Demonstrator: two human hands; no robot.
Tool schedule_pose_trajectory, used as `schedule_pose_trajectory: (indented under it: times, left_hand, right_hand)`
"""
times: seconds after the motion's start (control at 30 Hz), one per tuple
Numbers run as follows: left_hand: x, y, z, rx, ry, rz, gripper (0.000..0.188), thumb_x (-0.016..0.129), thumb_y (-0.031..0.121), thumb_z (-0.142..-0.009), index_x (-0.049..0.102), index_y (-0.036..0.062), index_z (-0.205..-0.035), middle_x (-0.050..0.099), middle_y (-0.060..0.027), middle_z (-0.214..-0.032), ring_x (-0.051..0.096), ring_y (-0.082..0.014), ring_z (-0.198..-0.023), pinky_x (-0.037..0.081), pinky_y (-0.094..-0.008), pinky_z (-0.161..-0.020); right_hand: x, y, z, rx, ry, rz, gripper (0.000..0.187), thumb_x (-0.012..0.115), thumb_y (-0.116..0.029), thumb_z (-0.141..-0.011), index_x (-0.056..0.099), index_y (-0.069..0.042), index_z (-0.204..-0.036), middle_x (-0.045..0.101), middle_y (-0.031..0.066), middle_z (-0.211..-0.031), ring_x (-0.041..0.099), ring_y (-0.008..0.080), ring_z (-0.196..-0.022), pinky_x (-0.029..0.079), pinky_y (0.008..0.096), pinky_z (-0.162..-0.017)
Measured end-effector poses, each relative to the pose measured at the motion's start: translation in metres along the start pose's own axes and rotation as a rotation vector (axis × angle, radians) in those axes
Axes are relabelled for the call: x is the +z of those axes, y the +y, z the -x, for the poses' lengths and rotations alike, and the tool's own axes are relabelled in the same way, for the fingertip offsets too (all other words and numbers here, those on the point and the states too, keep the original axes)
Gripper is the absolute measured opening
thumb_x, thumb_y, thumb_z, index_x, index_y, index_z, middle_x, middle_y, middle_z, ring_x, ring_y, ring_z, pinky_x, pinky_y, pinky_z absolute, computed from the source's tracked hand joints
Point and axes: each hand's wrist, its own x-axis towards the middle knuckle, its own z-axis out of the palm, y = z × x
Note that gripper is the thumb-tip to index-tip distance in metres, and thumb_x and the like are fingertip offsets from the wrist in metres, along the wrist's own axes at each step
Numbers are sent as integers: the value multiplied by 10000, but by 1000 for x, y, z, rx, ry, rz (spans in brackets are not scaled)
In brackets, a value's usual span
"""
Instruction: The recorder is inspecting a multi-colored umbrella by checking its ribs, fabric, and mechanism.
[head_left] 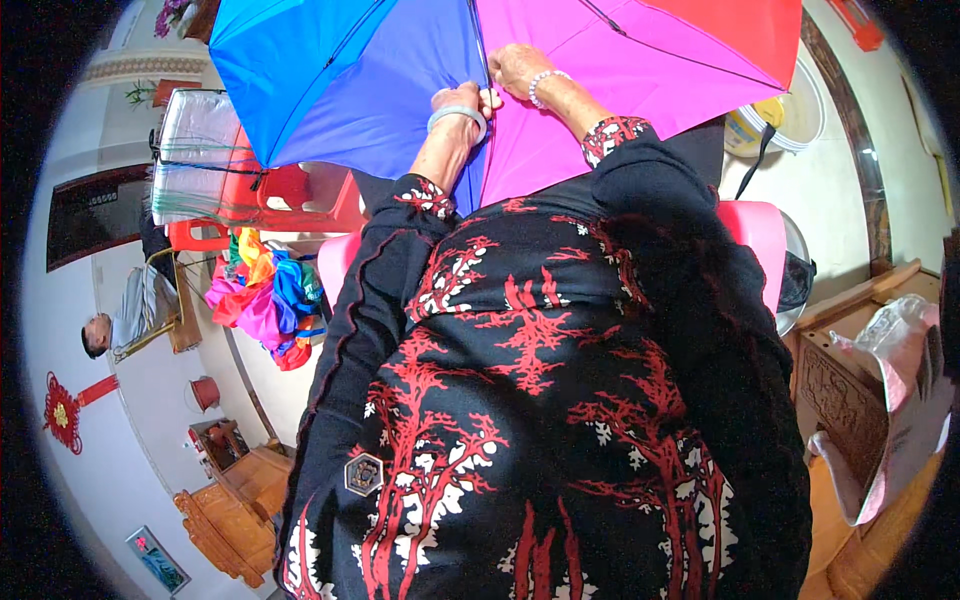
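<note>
A rainbow umbrella (400, 100) is spread over my lap with its ribbed inner side toward me, showing blue, violet, pink and red panels. A thin dark rib (478, 45) runs along the seam between the violet and pink panels. My left hand (463, 102), a pale bangle at its wrist, has its fingers closed on the umbrella at this rib. Just beyond it, on the pink side, my right hand (518, 72) wears a bead bracelet and pinches its fingers together close to the rib. Whatever lies between those fingertips is too small to make out.
Left of me, plastic-wrapped bundles (195, 150) rest on a red stool (310, 205). Below them lies a heap of multicoloured cloth (265, 300). A white bucket (790, 120) stands at right, near a carved wooden chair (845, 395). Another person (140, 305) sits far left.
</note>
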Motion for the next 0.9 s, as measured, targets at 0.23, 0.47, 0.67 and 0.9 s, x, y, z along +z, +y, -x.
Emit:
schedule_pose_trajectory:
  times: [0.23, 0.47, 0.67, 0.9]
  left_hand:
    - [2, 2, 11, 38, 80, 76, 141, 337, 5, -771, 401, -121, -759, 541, -234, -595, 492, -249, -393, 336, -290, -319]
    - [-1, 6, 15, 47, 27, 123, 140, 330, 0, -776, 394, -123, -760, 541, -246, -624, 496, -269, -412, 358, -311, -337]
    - [-7, 7, 9, -6, -95, 76, 152, 333, 11, -794, 382, -133, -796, 542, -256, -649, 495, -277, -427, 381, -320, -365]
    - [-12, 5, -3, -51, -154, 59, 163, 361, 39, -811, 385, -120, -838, 550, -259, -673, 504, -280, -442, 407, -315, -387]
  right_hand:
    - [-7, 1, 5, 22, 58, -79, 86, 501, -84, -690, 578, -56, -713, 581, 129, -705, 562, 276, -695, 431, 364, -639]
    - [-17, 2, 8, 5, 21, -179, 77, 500, -80, -711, 568, -44, -711, 561, 100, -595, 544, 207, -518, 436, 328, -483]
    - [-23, -4, 11, 246, -221, -424, 124, 476, -105, -763, 552, -21, -712, 499, 59, -477, 442, 119, -327, 365, 261, -298]
    - [-26, -6, 11, 300, -264, -471, 153, 460, -115, -780, 543, -8, -710, 507, 66, -482, 460, 132, -340, 381, 270, -318]
